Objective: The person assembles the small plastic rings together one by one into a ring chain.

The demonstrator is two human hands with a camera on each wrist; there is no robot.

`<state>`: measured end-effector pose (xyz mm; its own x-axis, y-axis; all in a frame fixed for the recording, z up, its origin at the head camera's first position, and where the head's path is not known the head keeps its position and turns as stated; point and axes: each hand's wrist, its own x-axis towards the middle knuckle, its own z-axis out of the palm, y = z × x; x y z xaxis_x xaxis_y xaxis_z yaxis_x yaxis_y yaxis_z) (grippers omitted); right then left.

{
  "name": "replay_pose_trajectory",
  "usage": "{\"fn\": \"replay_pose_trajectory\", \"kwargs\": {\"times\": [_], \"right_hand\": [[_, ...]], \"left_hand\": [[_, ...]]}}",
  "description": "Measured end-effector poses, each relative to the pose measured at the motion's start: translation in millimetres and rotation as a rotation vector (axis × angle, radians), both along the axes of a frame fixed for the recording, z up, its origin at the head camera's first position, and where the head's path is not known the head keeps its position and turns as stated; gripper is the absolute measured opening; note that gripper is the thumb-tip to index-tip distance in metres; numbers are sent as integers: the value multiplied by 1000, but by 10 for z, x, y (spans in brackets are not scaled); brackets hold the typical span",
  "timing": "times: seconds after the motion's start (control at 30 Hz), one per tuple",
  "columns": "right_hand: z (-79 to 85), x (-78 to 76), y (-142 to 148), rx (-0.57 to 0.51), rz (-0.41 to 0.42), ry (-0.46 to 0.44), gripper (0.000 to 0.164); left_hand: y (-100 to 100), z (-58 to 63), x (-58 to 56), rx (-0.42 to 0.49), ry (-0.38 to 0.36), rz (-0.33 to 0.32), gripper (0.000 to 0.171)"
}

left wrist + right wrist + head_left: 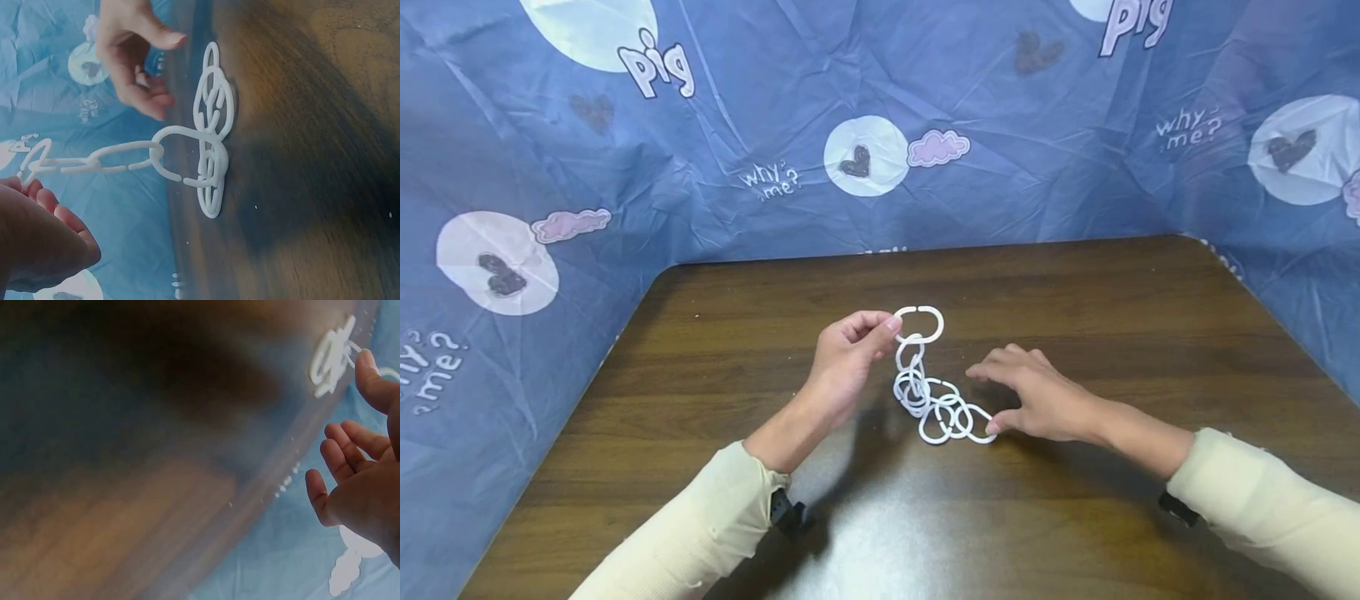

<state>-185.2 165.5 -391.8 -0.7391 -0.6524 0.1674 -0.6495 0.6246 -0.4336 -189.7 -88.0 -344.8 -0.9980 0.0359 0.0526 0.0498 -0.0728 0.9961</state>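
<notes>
A chain of white plastic open-ended rings (941, 325) rises from the table to my left hand (844, 358). Thumb and fingers of that hand pinch the topmost ring at its left side. In the left wrist view several linked rings (181, 129) stretch from the left hand (44, 240) down to a heap on the wood. My right hand (1043, 400) hovers beside the lower end of the chain, fingers spread and loosely bent. Its thumb overlaps the last ring in the head view, but the left wrist view shows this hand (132, 50) apart from the rings.
The brown wooden table (760, 333) has rounded far corners. Blue printed cloth (760, 100) hangs behind it and along both sides. Small white specks dot the tabletop. A dark wrist device (788, 512) shows under the left sleeve, another (1178, 508) under the right.
</notes>
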Motion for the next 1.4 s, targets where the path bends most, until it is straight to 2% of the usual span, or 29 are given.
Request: {"fn": "replay_pose_trajectory", "kwargs": {"times": [0.17, 0.33, 0.57, 0.77, 0.97, 1.2, 1.3, 1.4], "right_hand": [[-69, 56, -33, 74, 22, -32, 75], [-103, 64, -56, 116, 56, -27, 73], [-135, 63, -71, 113, 105, -14, 64], [-149, 56, -48, 114, 111, -11, 57], [-183, 36, 24, 131, 119, 110, 51], [-213, 16, 66, 123, 175, 269, 46], [-221, 11, 67, 133, 188, 299, 45], [-219, 15, 77, 148, 184, 284, 47]], "left_hand": [[-7, 8, 1, -3, -4, 4, 8], [-11, 17, 4, -6, -10, -3, 7], [-10, 35, 4, -2, -13, -13, 5], [-10, 38, -3, -6, -11, -14, 6], [-14, 32, -2, -2, -9, -20, 4], [-14, 33, 1, 0, -16, -21, 4], [-13, 39, 3, -5, -16, -20, 4], [-13, 44, 6, -8, -14, -19, 5]]}}
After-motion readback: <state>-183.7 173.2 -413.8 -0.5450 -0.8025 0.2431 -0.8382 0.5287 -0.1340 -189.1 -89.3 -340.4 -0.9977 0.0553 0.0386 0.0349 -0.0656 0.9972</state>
